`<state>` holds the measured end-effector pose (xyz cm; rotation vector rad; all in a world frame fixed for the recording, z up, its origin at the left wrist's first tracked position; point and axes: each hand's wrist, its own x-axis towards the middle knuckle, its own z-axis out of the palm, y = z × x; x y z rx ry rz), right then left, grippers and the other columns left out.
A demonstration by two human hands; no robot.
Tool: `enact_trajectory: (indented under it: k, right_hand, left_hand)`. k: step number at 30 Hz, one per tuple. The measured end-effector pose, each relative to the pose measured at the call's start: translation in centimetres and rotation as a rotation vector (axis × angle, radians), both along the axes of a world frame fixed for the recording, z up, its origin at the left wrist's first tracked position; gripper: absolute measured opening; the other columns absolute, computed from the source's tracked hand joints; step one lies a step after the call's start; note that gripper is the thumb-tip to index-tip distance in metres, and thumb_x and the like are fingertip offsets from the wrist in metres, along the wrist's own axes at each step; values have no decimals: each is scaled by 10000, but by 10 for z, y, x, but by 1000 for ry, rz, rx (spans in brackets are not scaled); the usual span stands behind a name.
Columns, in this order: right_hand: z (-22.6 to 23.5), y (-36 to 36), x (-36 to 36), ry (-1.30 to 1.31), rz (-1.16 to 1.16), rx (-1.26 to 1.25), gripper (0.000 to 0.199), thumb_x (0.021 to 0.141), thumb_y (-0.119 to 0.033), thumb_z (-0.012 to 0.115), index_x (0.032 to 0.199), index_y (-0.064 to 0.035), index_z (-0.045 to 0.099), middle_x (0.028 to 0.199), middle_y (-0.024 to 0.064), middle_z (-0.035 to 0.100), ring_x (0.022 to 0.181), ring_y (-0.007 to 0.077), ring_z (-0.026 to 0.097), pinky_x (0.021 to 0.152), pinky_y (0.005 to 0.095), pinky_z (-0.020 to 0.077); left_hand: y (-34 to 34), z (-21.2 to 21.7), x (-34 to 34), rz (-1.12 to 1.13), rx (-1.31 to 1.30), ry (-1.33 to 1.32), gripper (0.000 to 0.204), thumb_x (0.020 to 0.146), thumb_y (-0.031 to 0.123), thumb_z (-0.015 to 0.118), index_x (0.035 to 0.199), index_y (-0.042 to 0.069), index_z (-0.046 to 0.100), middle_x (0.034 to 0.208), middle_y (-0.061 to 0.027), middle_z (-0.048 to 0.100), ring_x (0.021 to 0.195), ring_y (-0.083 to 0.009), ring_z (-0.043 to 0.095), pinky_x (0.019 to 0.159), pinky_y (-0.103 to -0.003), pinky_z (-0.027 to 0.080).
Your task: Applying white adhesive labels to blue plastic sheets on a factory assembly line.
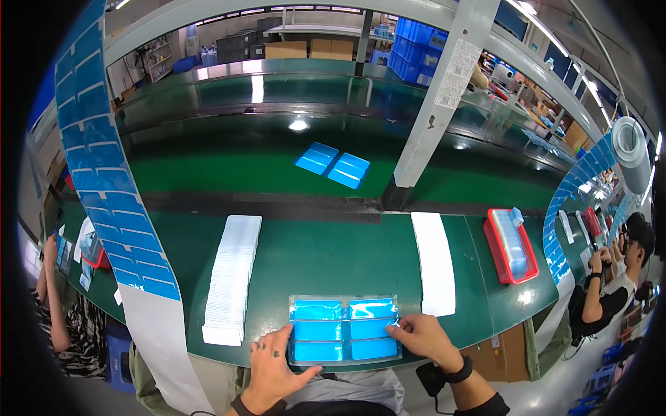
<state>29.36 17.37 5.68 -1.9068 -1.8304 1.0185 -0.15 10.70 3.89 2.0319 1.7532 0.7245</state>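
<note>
A flat clear-edged sheet with two columns of shiny blue panels (pixel 318 330) lies on the green table close to me. My left hand (pixel 272 362) rests at its left edge, thumb and fingers apart, the fingertips touching the border. At the right edge, my right hand (pixel 424 338) has thumb and forefinger pinched together by the middle blue panel. Whether it grips the sheet or only a film corner is too small to tell. A long overlapped row of white cards (pixel 232 281) lies to the left, and another white row (pixel 434 263) to the right.
A red basket (pixel 512 246) of film pieces stands at right. Two blue panel pieces (pixel 333 165) lie on the belt beyond a dark rail. Blue label strips hang at left (pixel 104 166) and right (pixel 565 197). A white post (pixel 444 97) rises ahead. People work at both sides.
</note>
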Motion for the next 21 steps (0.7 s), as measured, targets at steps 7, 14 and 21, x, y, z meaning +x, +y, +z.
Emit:
enact_trajectory:
  k: [7, 14, 21]
  right_hand:
    - [20, -1, -14, 312, -59, 65, 305, 879, -178, 654, 653, 15, 586, 511, 12, 475, 513, 74, 399, 462, 275, 344]
    - [88, -8, -51, 417, 8, 94, 292, 865, -121, 665, 623, -1, 555, 532, -40, 481, 522, 34, 383, 449, 243, 320]
    - [147, 44, -69, 563, 224, -13, 301, 842, -89, 656, 571, -61, 528, 511, -22, 516, 460, 45, 464, 425, 219, 338]
  left_hand:
    - [-11, -19, 6, 78, -1, -51, 1074, 564, 458, 880, 1349, -67, 369, 1045, -109, 598, 956, -273, 531, 812, -419, 337]
    - [-15, -17, 0, 124, -18, -15, 1068, 613, 523, 831, 1367, -84, 379, 1054, -127, 631, 911, -281, 554, 782, -421, 355]
    - [-11, 1, 4, 46, -101, 209, 567, 976, 397, 504, 1383, 17, 399, 1269, -132, 551, 1119, -241, 562, 930, -388, 477]
